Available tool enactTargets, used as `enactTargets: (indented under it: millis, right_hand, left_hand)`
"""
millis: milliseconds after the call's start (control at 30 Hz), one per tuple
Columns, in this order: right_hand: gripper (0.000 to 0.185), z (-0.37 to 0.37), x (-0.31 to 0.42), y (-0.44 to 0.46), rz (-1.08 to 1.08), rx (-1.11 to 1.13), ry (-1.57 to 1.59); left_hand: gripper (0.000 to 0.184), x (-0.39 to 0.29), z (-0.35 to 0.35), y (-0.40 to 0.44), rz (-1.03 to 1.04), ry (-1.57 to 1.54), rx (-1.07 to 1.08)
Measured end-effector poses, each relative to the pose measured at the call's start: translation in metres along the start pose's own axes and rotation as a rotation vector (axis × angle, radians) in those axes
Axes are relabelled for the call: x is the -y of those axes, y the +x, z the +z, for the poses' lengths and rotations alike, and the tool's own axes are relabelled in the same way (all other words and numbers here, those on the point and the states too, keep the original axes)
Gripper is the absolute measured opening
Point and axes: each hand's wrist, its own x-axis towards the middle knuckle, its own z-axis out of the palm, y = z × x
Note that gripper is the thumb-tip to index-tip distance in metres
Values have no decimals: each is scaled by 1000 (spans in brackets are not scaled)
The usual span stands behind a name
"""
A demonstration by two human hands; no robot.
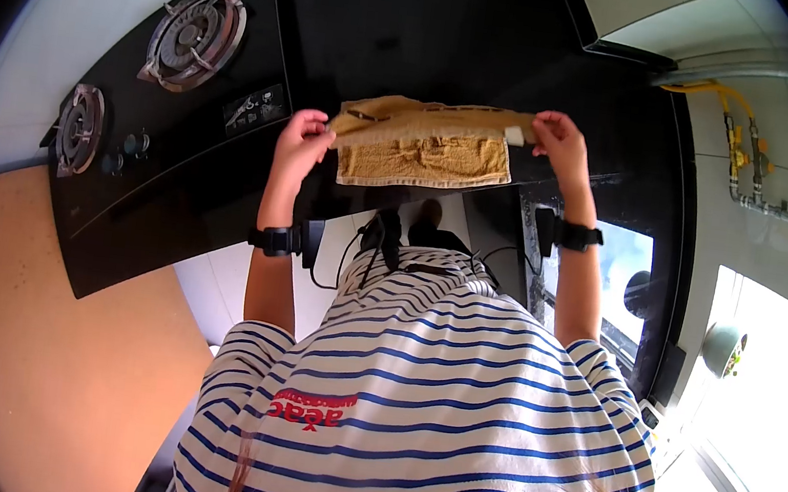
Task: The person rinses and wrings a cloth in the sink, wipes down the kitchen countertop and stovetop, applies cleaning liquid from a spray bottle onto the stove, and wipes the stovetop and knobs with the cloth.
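Note:
A tan towel (pixel 424 159) with a pale edge lies over the front of the black counter. Its upper layer is raised and partly folded over the lower one, with dark marks along the top and a small white tag at the right. My left hand (pixel 303 144) pinches the towel's left upper corner between thumb and fingers. At the opposite corner, beside the tag, my right hand (pixel 560 145) grips the cloth with closed fingertips.
Two gas burners (pixel 193 39) sit on the black hob at the left, with knobs (pixel 137 144) near its front. Yellow gas pipes (pixel 740 156) run along the right wall. A round bowl-like pot (pixel 724 348) with greenery stands at the right by the bright window.

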Motion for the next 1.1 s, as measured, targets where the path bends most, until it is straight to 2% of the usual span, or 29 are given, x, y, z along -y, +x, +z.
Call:
enactTargets:
  millis: [67, 133, 200, 233, 300, 333, 367, 400, 467, 533, 600, 633, 700, 733, 767, 833, 867, 933, 1000, 1067, 1100]
  right_hand:
    - [15, 5, -45, -13, 2, 7, -81]
    - [23, 11, -92, -26, 66, 17, -198]
    - [33, 21, -108, -44, 127, -53, -283]
    - [33, 22, -124, -44, 127, -52, -283]
    - [43, 25, -134, -44, -73, -166, -615]
    - [43, 25, -129, -45, -74, -169, -613]
    - [43, 24, -124, -46, 50, -138, -610]
    - [43, 25, -113, -47, 175, -105, -604]
    - [38, 28, -110, -45, 120, -118, -715]
    - [33, 28, -108, -42, 65, -131, -825]
    - [25, 26, -105, -35, 49, 20, -989]
    - [25, 25, -95, -28, 48, 16, -988]
    - [24, 20, -69, -6, 398, 302, -598]
    - [21, 18, -58, 0, 422, 227, -321]
    - [22, 13, -37, 9, 336, 208, -237]
    - [25, 10, 5, 25, 131, 55, -189]
    - [23, 5, 19, 35, 98, 31, -100]
    - [19, -2, 55, 34, 24, -6, 54]
    - [18, -7, 75, 20, -53, -37, 182]
    - [17, -15, 63, 14, -62, -31, 232]
    - [17, -17, 52, 9, -53, -72, 206]
  left_hand:
    - [34, 48, -2, -4, -79, 168, 29]
    - [35, 105, 3, -6, -26, 442, -14]
    - [38, 128, 10, -17, 239, 705, -158]
    - [38, 114, 20, -26, 166, 686, -216]
    - [37, 105, 26, -27, 189, 790, -247]
    - [37, 98, 29, -27, 214, 894, -278]
    - [35, 91, 31, -26, 93, 915, -233]
    - [35, 83, 35, -26, 98, 916, -233]
    - [28, 72, 39, -22, -142, 1062, -144]
    - [27, 78, 37, -17, -112, 1105, -111]
    - [27, 75, 31, -10, -81, 1148, -77]
    - [27, 66, 25, -6, -202, 913, 34]
    - [26, 68, 5, 9, -368, 322, 174]
    - [22, 44, 5, 10, -381, 96, 130]
    - [22, 18, 5, 13, -342, -15, 104]
    - [21, -14, 4, 25, -90, -26, 16]
    - [20, -28, 5, 32, 21, -35, -31]
    - [20, -60, 6, 29, 128, -23, -84]
    - [19, -74, 7, 15, 157, -30, -85]
    - [18, -72, 8, 0, 186, -37, -86]
    - [17, -62, 10, -5, 103, -62, -37]
